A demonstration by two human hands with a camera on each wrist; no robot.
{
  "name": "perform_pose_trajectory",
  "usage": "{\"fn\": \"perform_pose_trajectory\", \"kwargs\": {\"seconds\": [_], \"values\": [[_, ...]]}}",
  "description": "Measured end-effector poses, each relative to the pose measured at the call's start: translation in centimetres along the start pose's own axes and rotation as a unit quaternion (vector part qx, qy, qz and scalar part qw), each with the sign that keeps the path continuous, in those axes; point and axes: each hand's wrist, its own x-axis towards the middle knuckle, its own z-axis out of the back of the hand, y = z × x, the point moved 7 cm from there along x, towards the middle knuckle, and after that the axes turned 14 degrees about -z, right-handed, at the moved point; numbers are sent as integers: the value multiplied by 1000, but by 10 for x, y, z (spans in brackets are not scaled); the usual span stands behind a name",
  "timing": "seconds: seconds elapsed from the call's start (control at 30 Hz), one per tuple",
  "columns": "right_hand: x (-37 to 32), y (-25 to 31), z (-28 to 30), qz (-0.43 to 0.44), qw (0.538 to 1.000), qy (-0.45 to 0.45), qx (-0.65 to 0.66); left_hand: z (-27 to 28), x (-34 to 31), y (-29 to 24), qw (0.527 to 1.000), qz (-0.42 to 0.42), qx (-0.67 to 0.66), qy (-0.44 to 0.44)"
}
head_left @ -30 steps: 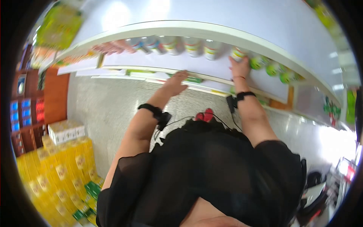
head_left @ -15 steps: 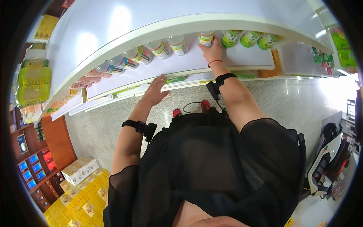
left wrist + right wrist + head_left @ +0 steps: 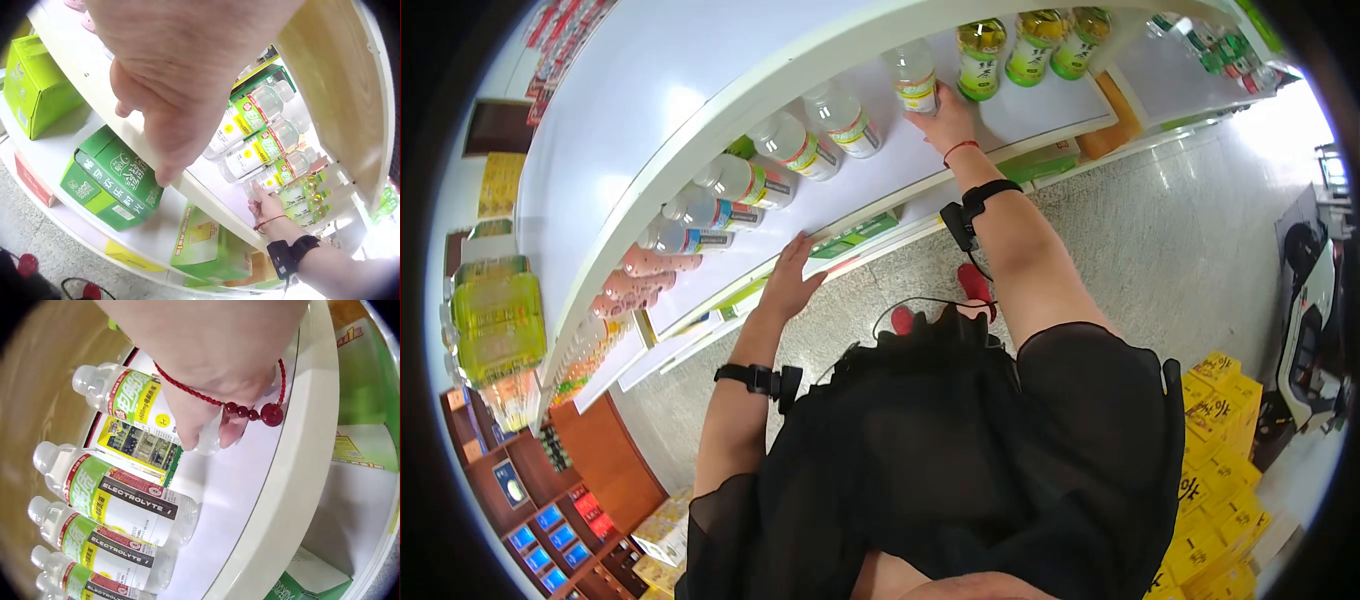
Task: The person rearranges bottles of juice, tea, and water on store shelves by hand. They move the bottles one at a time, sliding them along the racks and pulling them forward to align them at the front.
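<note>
A: Looking down from the head: right hand (image 3: 945, 122) reaching to the far side of the white shelf (image 3: 880, 180), fingers curling round the lower end of a clear bottle (image 3: 914, 75). Sitting in a row there, with more clear bottles (image 3: 840, 120) to the left and green-yellow bottles (image 3: 982, 55) to the right.

B: Getting closer from the right wrist: fingertips (image 3: 194, 434) clamping on the bottle's base, and a red bead bracelet (image 3: 272, 414) hanging at the wrist. Reading "ELECTROLYTE" on the neighbours, too small to make out from the head.

A: And the left hand (image 3: 785, 285)?

B: Resting on the shelf's near edge, holding nothing. From the left wrist, showing fingers together and bending over that edge, with green cartons (image 3: 112, 181) on the shelf below, mostly hidden from above.

A: Standing on a grey speckled floor (image 3: 1190, 240). Showing stacked yellow boxes (image 3: 1215, 450) near right and wooden display cases (image 3: 570, 480) near left.
</note>
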Motion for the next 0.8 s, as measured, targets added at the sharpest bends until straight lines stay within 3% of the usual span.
{"fn": "perform_pose_trajectory", "kwargs": {"seconds": [0.13,0.3,0.43,0.8], "values": [[-5,1,5,-44,998,16,42,-1,-1,-3,999,3,18,36],[-1,-3,3,14,999,-23,32,-1,-2,-1,998,2,22,53],[-8,1,7,-30,998,9,54,-1,-2,-2,998,2,20,56],[-4,-1,6,3,998,-19,64,0,0,-4,998,12,15,65]]}}
